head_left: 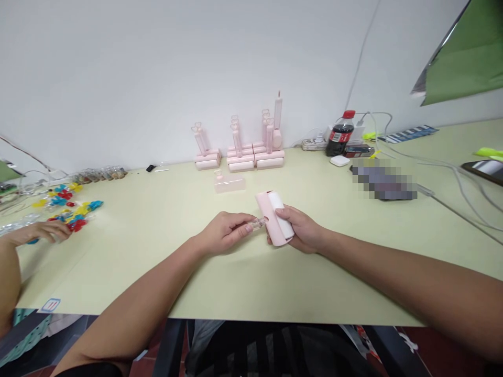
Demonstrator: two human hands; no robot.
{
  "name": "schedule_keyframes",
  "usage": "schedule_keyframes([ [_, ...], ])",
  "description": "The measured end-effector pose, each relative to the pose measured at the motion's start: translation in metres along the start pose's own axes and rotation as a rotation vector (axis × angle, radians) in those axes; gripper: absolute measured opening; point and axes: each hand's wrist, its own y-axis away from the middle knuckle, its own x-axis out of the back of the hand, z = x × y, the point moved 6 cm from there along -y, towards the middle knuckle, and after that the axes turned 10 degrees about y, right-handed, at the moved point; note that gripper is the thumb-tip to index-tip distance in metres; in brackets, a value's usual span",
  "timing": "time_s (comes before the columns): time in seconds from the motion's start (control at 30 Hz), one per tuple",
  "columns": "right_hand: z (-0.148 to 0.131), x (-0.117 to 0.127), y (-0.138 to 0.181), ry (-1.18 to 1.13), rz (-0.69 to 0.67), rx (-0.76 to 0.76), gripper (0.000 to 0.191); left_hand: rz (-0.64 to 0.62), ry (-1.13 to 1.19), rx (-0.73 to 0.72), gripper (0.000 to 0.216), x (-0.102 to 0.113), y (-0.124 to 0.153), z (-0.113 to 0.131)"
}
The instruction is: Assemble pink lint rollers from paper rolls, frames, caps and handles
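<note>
My right hand (302, 229) is closed around a pink lint-roller head with a white roll (275, 215), held just above the table. My left hand (225, 231) pinches a small clear handle piece (257, 224) whose tip meets the side of the pink head. A loose pink cover (230, 183) lies on the table just beyond my hands. Several finished pink rollers (251, 149) stand in a group by the wall.
Another person's hand (37, 231) rests at the left edge beside a pile of coloured clips (68, 205). A cola bottle (341, 133), a power strip and cables sit at the back right, a phone (485, 168) at the far right. The pale green table's (251, 283) front edge is close to me.
</note>
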Motion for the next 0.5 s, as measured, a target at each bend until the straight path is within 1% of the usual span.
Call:
schedule_keyframes([
  [0.1, 0.0003, 0.0003, -0.0001, 0.007, 0.005, -0.001, 0.035, -0.015, -0.007, 0.015, 0.032, 0.0000, -0.0004, -0.0003],
  [0.4, -0.0007, -0.0014, 0.0000, 0.046, 0.023, 0.025, 0.044, 0.000, -0.031, 0.101, 0.033, 0.0040, 0.0003, -0.0007],
  [0.5, -0.0001, -0.0003, -0.0002, 0.056, 0.039, 0.029, 0.044, -0.004, -0.049, 0.136, 0.033, 0.0044, -0.0001, 0.0004],
])
